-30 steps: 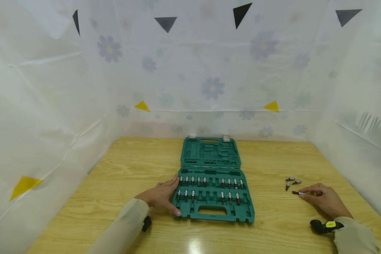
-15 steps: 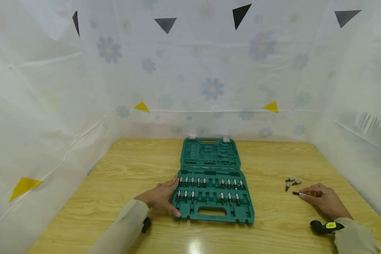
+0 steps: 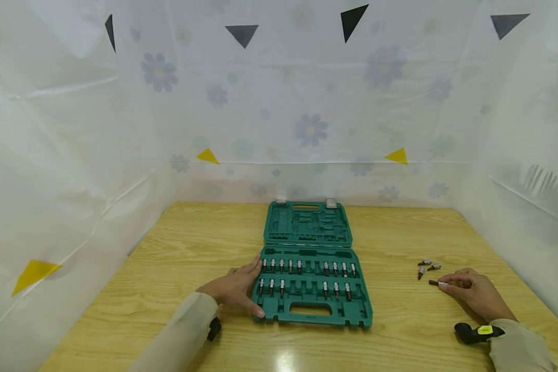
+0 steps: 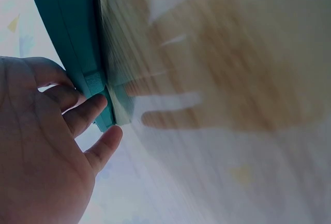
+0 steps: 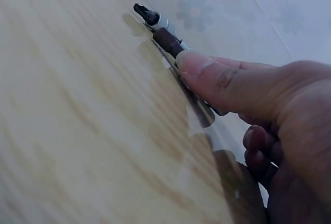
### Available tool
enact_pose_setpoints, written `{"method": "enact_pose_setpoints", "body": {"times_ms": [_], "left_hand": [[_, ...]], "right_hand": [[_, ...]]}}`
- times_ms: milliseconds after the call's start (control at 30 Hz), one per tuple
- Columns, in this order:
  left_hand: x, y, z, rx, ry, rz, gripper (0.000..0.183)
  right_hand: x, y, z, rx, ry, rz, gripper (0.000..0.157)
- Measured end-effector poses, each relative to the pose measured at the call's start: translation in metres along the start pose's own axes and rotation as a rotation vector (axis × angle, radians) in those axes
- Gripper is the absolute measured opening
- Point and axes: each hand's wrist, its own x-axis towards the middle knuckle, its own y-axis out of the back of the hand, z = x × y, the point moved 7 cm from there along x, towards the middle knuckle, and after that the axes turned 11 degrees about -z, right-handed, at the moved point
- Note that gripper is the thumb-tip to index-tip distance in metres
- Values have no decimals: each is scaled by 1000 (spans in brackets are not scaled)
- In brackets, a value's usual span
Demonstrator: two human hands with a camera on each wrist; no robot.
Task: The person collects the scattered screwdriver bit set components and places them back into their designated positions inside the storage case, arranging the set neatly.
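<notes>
An opened green socket case [image 3: 309, 310] lies on the table, with two rows of bit sockets [image 3: 337, 289] standing in its lower half and some slots between them bare. My left hand [image 3: 234, 287] rests along the case's left side, thumb by the front corner. Extended fingers touch the green side wall [image 4: 77, 32] in the left wrist view. Over at the right, my right hand [image 3: 476, 292] pinches a bit socket [image 3: 434, 282] between thumb and fingers, its dark tip pointing left. That dark tip [image 5: 168, 41] sticks out past the thumb in the right wrist view, close over the tabletop.
Three loose bit sockets [image 3: 421, 272] lie just beyond my right hand. The case's moulded lid [image 3: 308, 222] lies back toward the rear wall. Pale patterned sheeting [image 3: 283, 103] encloses the wooden table [image 3: 204, 227] at the back and sides.
</notes>
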Motion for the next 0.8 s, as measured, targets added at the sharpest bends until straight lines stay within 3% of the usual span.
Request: {"method": "enact_pose_setpoints", "body": {"times_ms": [500, 800], "left_hand": [[-2, 0, 2, -3, 0, -4, 120], [-1, 0, 1, -16, 3, -9, 119]], "right_hand": [[-1, 3, 1, -30, -12, 24, 35], [-2, 11, -6, -42, 68, 118, 29]]}}
